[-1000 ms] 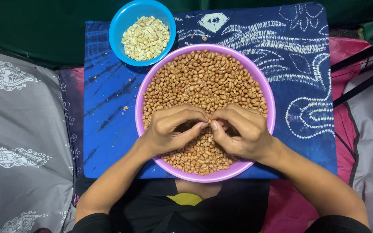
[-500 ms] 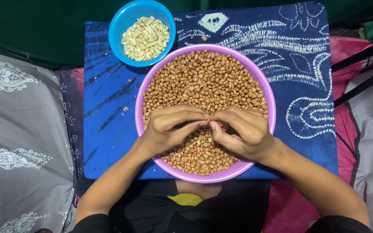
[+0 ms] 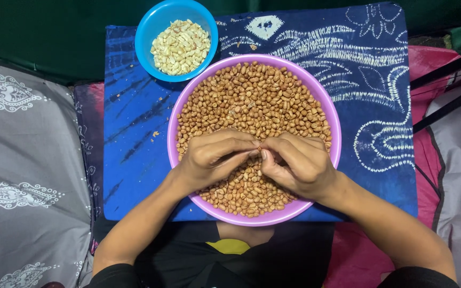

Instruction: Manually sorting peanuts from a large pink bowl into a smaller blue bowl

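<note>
A large purple bowl (image 3: pixel 333 125) full of brown-skinned peanuts (image 3: pixel 254 101) sits in front of me on a blue patterned cloth (image 3: pixel 369 80). Both my hands rest over the near half of the bowl. My left hand (image 3: pixel 214 157) and my right hand (image 3: pixel 297 162) meet fingertip to fingertip and pinch one peanut between them. A smaller blue bowl (image 3: pixel 148 29) at the far left holds pale skinned peanuts (image 3: pixel 181 47).
Grey patterned cushions (image 3: pixel 25 160) lie on the left and at the right edge. A pink cloth (image 3: pixel 428 160) shows under the blue one on the right. Two black straps (image 3: pixel 449 90) cross the upper right. A few peanut scraps lie on the blue cloth.
My fingertips have shifted slightly around the peanut they pinch; both hands stay in the same place over the bowl.
</note>
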